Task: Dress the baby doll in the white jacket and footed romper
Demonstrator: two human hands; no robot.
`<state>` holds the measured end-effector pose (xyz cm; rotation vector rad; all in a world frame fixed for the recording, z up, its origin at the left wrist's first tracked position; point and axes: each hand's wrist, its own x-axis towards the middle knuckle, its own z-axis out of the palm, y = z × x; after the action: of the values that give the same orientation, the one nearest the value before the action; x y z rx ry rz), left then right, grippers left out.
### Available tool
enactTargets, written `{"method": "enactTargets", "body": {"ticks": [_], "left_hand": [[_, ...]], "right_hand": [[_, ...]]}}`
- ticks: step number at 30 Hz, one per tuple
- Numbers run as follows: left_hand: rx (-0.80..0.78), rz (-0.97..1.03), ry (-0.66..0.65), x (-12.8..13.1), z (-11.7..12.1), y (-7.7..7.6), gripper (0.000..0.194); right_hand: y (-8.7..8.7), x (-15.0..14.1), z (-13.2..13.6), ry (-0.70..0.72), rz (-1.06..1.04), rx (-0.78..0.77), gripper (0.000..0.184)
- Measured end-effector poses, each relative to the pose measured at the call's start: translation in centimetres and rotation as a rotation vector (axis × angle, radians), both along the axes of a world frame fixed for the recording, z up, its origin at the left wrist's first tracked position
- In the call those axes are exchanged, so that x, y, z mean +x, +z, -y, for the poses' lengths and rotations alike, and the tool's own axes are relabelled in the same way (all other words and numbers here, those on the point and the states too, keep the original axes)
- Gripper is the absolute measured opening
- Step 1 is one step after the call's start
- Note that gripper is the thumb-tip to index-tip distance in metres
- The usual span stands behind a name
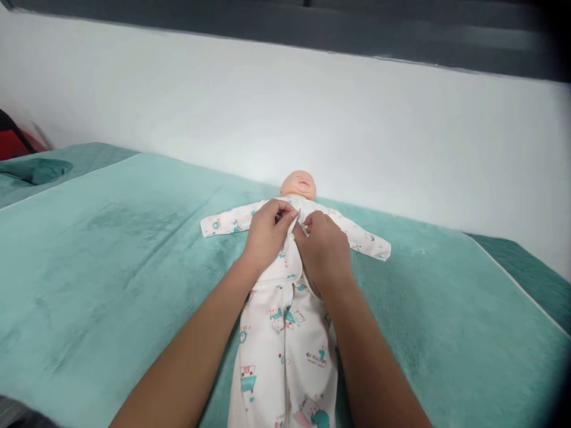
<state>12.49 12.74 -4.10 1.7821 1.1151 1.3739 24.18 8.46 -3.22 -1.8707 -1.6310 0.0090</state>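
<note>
A baby doll lies on its back on a teal blanket, head toward the wall. It wears a white printed sleepsuit with sleeves spread to both sides. My left hand pinches the left edge of the suit's front opening at the chest. My right hand pinches the right edge just beside it. Both hands meet at the upper chest, fingers closed on the fabric, and they hide the fasteners there.
A white wall runs close behind the doll's head. A darker teal cloth lies bunched at the far left, with something red behind it. A white line borders the blanket at the right.
</note>
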Motion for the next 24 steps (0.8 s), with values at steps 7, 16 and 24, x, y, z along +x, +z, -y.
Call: {"method": "enactTargets", "body": {"ticks": [7,16,24], "left_hand": [[-0.092,0.025,-0.047,-0.2,-0.4,0.0,0.012],[-0.260,0.237,-0.194,-0.7,-1.0,0.0,0.019],[-0.260,0.287,-0.240,-0.6,-1.0,-0.3,0.016]], "right_hand": [[0.1,1.9,-0.8,0.212,-0.787,0.032,0.014],[-0.3,1.9,-1.0,0.331,-1.168,-0.032,0.020],[-0.3,2.6,-1.1,0.292,-1.119,-0.085,0.024]]}}
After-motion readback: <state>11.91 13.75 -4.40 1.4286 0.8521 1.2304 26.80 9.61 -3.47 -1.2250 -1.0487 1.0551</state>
